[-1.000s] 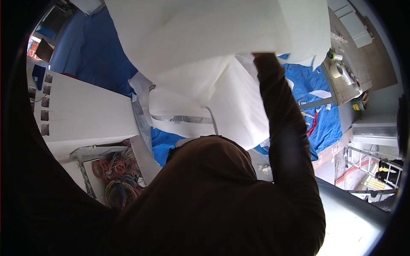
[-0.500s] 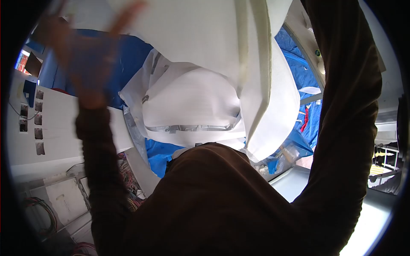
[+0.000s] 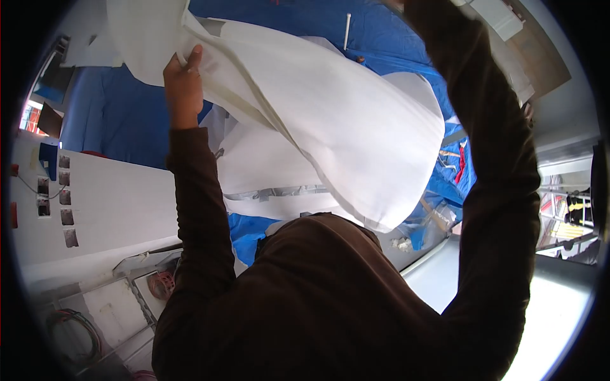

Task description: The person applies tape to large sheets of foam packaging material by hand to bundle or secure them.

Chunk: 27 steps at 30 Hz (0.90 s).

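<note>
A large, flexible white sheet with a pale strip along its edge hangs across the middle in a slanting fold. Near the upper left, my left hand is closed on that edge, thumb pointing up and fingers behind it. My right hand shows only as a sliver at the top border, its fingers out of view. Below the hanging sheet, a second white piece lies with silver tape along its lower side.
Blue tarp covers the surfaces behind. To the left stands a white panel with a row of square cut-outs. Coiled cables sit at the lower left. A red strip lies on tarp to the right.
My left hand has moved down and right and closed on the sheet's edge. The sheet has swung from hanging vertically into a diagonal fold. My right arm has shifted left.
</note>
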{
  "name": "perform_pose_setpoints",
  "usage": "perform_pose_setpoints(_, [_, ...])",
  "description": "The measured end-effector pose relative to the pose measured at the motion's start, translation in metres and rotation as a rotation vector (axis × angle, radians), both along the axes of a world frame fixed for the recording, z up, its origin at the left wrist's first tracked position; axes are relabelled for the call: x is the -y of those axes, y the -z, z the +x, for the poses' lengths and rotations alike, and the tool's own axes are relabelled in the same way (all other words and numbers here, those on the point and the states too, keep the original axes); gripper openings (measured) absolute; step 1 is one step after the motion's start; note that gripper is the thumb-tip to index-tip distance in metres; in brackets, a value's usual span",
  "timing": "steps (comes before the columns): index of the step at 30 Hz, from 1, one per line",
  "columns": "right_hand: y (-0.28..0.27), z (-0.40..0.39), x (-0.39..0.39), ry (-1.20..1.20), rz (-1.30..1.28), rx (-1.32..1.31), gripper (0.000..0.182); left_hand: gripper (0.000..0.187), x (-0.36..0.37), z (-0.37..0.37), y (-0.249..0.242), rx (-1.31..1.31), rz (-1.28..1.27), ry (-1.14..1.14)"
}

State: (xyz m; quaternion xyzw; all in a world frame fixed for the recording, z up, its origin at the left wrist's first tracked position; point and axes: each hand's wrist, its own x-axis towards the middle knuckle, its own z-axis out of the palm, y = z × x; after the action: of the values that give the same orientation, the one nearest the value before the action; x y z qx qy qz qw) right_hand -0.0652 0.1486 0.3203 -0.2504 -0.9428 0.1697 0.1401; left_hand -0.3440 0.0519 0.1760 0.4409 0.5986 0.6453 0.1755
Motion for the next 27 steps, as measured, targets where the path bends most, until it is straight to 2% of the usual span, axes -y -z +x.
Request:
perform_pose_setpoints(1, [0.035, 0.005, 0.003, 0.085, -0.052, 0.084, 0.082, 0.031, 0.001, 0.0, -0.007, -0.012, 0.045, 0.035])
perform_pose_setpoints(3, [0.129, -0.004, 0.032, 0.149, -0.176, 0.024, 0.106, 0.032, -0.003, 0.006, -0.012, 0.056, 0.108, 0.088])
perform_pose_setpoints(4, [0.163, -0.011, 0.053, 0.182, -0.202, -0.103, 0.082, 0.032, -0.005, 0.007, -0.012, 0.048, 0.123, 0.072])
perform_pose_setpoints(6, [0.219, -0.021, 0.076, 0.331, -0.463, -0.269, 0.065, 0.03, -0.002, 0.011, -0.015, -0.082, 0.033, 0.054])
perform_pose_setpoints(7, [0.243, -0.016, 0.075, 0.409, -0.415, -0.297, 0.051, 0.03, -0.002, 0.005, -0.016, -0.093, 0.043, 0.046])
perform_pose_setpoints(8, [0.258, -0.012, 0.072, 0.489, -0.374, -0.323, 0.037, 0.029, 0.001, -0.016, -0.015, -0.224, 0.008, -0.044])
perform_pose_setpoints(10, [0.263, 0.029, 0.035, 0.47, -0.343, -0.421, 0.025, 0.026, 0.011, -0.057, -0.013, -0.487, -0.079, -0.212])
perform_pose_setpoints(11, [0.255, 0.055, 0.012, 0.502, -0.312, -0.42, 0.022, 0.026, 0.019, -0.068, -0.022, -0.494, -0.085, -0.207])
perform_pose_setpoints(12, [0.249, 0.081, -0.007, 0.549, -0.216, -0.537, 0.026, 0.027, 0.029, -0.075, -0.037, -0.462, -0.172, -0.162])
perform_pose_setpoints(14, [0.191, 0.119, -0.025, 0.584, -0.03, -0.3, 0.03, 0.028, 0.029, -0.08, -0.049, -0.422, -0.247, -0.114])
perform_pose_setpoints(16, [0.162, 0.131, -0.032, 0.681, 0.3, -0.302, 0.031, 0.035, 0.028, -0.085, -0.052, -0.77, -0.182, -0.153])
perform_pose_setpoints(18, [0.131, 0.144, -0.039, 0.692, 0.4, -0.254, 0.029, 0.033, 0.029, -0.067, -0.065, -0.859, -0.149, -0.191])
perform_pose_setpoints(20, [0.103, 0.147, -0.024, 0.799, 0.512, -0.001, 0.023, 0.031, 0.024, -0.046, -0.071, -0.945, -0.105, -0.225])
perform_pose_setpoints(22, [0.1, 0.14, -0.009, 0.685, 0.581, -0.062, 0.028, 0.029, 0.02, -0.023, -0.072, -0.921, -0.029, -0.18])
perform_pose_setpoints(24, [0.108, 0.102, 0.014, 0.629, 0.663, -0.121, 0.042, 0.027, 0.016, 0.012, -0.07, -0.914, 0.001, -0.125])
perform_pose_setpoints(26, [0.115, 0.058, 0.033, 0.586, 0.609, -0.313, 0.052, 0.026, 0.017, 0.045, -0.071, -0.915, 0.03, -0.064])
perform_pose_setpoints(27, [0.12, 0.044, 0.033, 0.576, 0.679, -0.322, 0.056, 0.024, 0.019, 0.06, -0.073, -0.844, -0.026, 0.017])
